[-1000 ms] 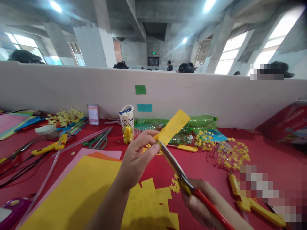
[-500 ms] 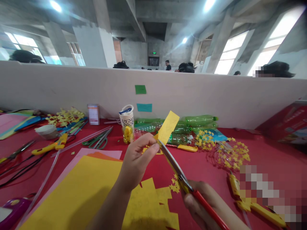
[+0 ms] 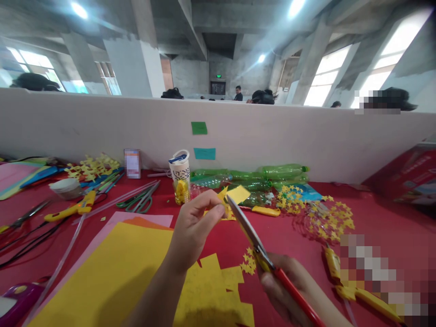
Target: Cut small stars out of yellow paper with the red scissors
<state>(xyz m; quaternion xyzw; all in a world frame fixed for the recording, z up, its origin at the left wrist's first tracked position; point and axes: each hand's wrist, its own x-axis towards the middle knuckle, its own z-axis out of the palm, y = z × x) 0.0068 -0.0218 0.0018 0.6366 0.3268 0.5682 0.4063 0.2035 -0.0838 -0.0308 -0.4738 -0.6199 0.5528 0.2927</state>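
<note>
My left hand (image 3: 195, 225) is closed, with thumb and forefinger pinching a small piece of yellow paper (image 3: 223, 195) that shows a pointed tip. Red-handled scissors (image 3: 250, 231) are gripped in my right hand (image 3: 289, 284), their blades angled up to the left with the tips beside the pinched paper. Just past those tips is a separate yellow paper scrap (image 3: 239, 194), tilted and seemingly in the air. Under my hands lie cut yellow paper pieces (image 3: 211, 290) and a little pile of yellow stars (image 3: 248, 262). A large yellow sheet (image 3: 116, 268) is by my left forearm.
Green plastic bottles (image 3: 282, 171) lie along the white partition (image 3: 102, 122), near a cup (image 3: 179, 168). Star piles (image 3: 330, 218) and a yellow glue gun (image 3: 334, 268) are at right. Green scissors (image 3: 143, 200) and another glue gun (image 3: 73, 209) lie left.
The yellow strip that stood upright above the scissor tips has come away and dropped lower, tilting over. A small pointed piece stays in my left hand. Both hands have barely moved.
</note>
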